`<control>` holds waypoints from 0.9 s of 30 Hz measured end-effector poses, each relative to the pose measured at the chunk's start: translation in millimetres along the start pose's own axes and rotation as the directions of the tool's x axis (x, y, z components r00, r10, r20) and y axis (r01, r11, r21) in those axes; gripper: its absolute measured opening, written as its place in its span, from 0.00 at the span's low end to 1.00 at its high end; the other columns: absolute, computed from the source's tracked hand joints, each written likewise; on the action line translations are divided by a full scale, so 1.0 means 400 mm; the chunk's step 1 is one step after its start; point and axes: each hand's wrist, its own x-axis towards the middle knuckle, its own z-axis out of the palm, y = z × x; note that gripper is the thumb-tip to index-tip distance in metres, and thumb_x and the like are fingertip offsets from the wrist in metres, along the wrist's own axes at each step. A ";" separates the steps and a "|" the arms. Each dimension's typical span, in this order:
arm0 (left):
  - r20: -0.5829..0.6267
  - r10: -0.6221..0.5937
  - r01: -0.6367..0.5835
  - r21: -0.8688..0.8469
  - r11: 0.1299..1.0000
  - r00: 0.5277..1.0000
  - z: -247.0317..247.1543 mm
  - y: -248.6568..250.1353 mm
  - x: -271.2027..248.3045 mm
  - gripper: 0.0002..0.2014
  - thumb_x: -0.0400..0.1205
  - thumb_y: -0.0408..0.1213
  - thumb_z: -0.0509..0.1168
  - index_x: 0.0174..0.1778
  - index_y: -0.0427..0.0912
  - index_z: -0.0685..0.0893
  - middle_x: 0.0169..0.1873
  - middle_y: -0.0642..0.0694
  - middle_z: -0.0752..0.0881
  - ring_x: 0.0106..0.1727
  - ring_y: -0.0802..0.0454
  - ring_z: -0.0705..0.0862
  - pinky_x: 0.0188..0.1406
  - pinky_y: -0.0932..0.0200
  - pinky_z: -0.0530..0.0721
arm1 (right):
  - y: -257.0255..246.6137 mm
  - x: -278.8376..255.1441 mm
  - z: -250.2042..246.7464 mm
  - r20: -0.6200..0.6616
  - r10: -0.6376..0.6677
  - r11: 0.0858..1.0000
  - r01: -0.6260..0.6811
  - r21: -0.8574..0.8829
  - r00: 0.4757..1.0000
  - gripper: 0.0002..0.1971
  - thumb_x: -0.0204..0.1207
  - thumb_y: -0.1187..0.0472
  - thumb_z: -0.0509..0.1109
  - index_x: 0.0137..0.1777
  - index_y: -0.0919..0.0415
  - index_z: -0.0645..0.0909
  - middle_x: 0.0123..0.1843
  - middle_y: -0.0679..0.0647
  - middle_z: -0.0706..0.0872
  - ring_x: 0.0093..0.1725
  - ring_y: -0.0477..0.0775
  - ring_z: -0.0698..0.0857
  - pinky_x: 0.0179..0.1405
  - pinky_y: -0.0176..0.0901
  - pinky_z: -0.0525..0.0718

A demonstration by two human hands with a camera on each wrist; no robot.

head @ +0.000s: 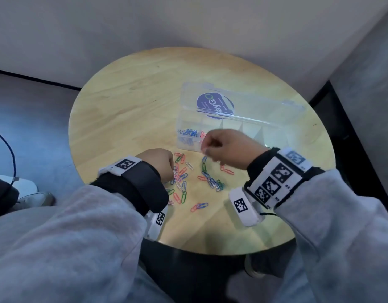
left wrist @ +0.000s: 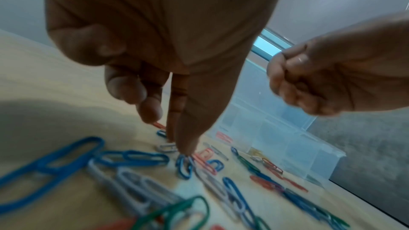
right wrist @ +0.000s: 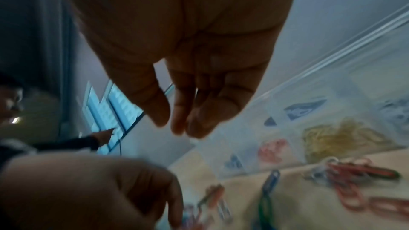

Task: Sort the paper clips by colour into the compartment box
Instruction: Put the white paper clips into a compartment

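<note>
Several loose paper clips in red, blue, green and white lie scattered on the round wooden table. The clear compartment box stands behind them with its lid open. It holds blue clips, red clips and yellow clips in separate compartments. My left hand reaches down into the pile. Its thumb and forefinger tips meet on a blue clip. My right hand hovers at the box's front wall, fingers loosely curled, with nothing visible in it.
The table's front edge runs just above my knees. A shoe and a blue cable are on the floor at the left. Walls close in behind and to the right. Another person's arm shows far off in the right wrist view.
</note>
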 end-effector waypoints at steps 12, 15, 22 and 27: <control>0.064 -0.010 0.007 0.048 0.999 0.998 0.016 0.004 0.026 0.06 0.74 0.33 0.67 0.44 0.42 0.86 0.38 0.46 0.81 0.39 0.47 0.75 0.33 0.60 0.71 | 0.007 0.090 0.124 0.197 -0.003 0.836 0.110 -0.538 0.980 0.16 0.77 0.63 0.65 0.65 0.57 0.76 0.64 0.55 0.79 0.62 0.57 0.79 0.50 0.42 0.74; 0.067 -0.013 0.008 0.073 0.997 0.998 0.016 0.003 0.026 0.02 0.74 0.33 0.66 0.38 0.45 0.81 0.36 0.46 0.78 0.37 0.47 0.73 0.26 0.61 0.66 | 0.001 0.098 0.129 0.202 -0.017 0.827 0.128 -0.548 0.979 0.10 0.77 0.66 0.62 0.57 0.59 0.78 0.60 0.56 0.82 0.55 0.57 0.80 0.44 0.40 0.70; 0.105 0.004 -0.001 -0.035 0.999 0.994 0.006 -0.005 0.022 0.02 0.74 0.33 0.66 0.36 0.42 0.81 0.33 0.44 0.79 0.36 0.45 0.75 0.34 0.61 0.71 | 0.001 0.093 0.140 0.214 0.012 0.836 0.108 -0.538 0.977 0.03 0.74 0.64 0.65 0.45 0.57 0.75 0.51 0.56 0.83 0.51 0.57 0.82 0.42 0.42 0.75; 0.086 0.022 -0.007 -0.162 0.987 0.996 -0.034 -0.022 0.007 0.05 0.74 0.35 0.70 0.33 0.44 0.81 0.32 0.47 0.81 0.38 0.48 0.78 0.39 0.60 0.73 | -0.003 0.097 0.143 0.216 0.003 0.878 0.101 -0.468 0.976 0.08 0.71 0.67 0.65 0.34 0.54 0.72 0.43 0.53 0.80 0.45 0.56 0.81 0.38 0.42 0.76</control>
